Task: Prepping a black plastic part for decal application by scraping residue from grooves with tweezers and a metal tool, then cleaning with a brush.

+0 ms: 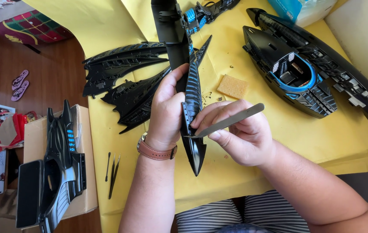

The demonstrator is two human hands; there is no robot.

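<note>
Near the striped lap, the left hand point(165, 113) is closed round a long black model fin point(192, 108), held upright over the yellow worktop point(343, 138); the right hand point(240, 133) pinches grey tweezers point(229, 121), their tip touching its edge. The fin looks light, stiff and glossy, with thin points likely to snap, so the ribbed middle seems the safest hold. At near left sits a brown cardboard box point(87, 172); at far right, a blue packet point(288, 8)

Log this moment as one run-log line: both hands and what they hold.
left hand: grips long black model part | right hand: holds metal tweezers, tips at part's edge | surface: yellow sheet
</note>
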